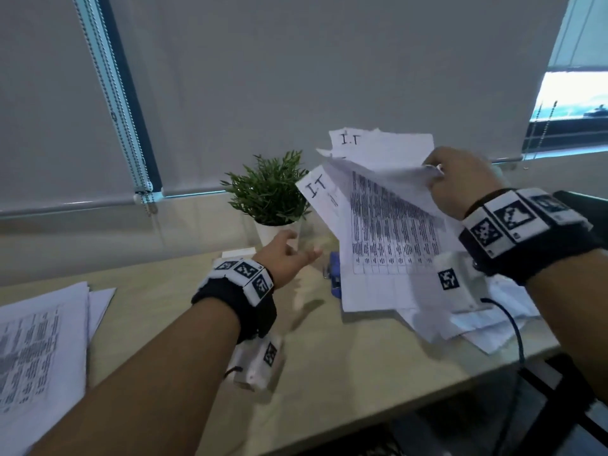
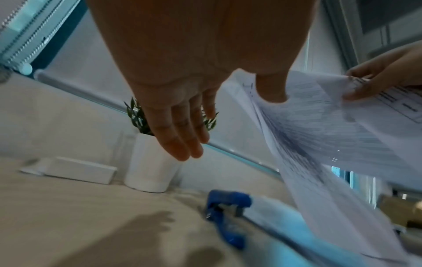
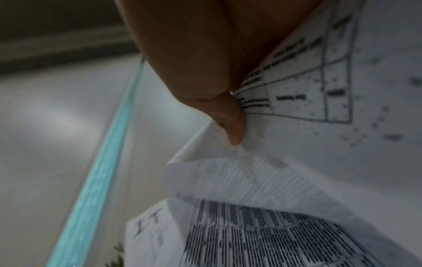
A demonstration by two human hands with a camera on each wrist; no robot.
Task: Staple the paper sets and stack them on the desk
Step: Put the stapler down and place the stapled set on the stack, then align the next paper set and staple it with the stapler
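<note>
Count: one set of white printed sheets (image 1: 378, 205) held in the air, at least two pages marked "I.T" at their far corners; one blue stapler (image 2: 228, 213) on the desk; one stack of printed sheets (image 1: 39, 343) at the desk's left; one loose heap of white papers (image 1: 477, 324) at the right, partly under the raised set; one small green plant in a white pot (image 1: 273, 199); one flat white box (image 2: 82, 169) just beside that pot. My right hand (image 1: 460, 182) pinches the raised set at its upper right corner, thumb and fingers clamped on the paper; the right wrist view shows a fingertip (image 3: 235, 133) pressed against the sheets. My left hand (image 1: 286, 258) hangs above the desk with fingers straight and slightly apart, holding nothing, near the stapler but not touching it. The surface is a pale wood-grain desk (image 1: 329, 373) set against a wall with grey roller blinds (image 1: 296, 77) and bead chains; a strip of window shows at upper right. The held set hangs tilted, its long axis running from my right hand down toward the desk, pages fanned apart at the top. The stapler lies flat, long axis running away from me; which end is its mouth I cannot tell.
</note>
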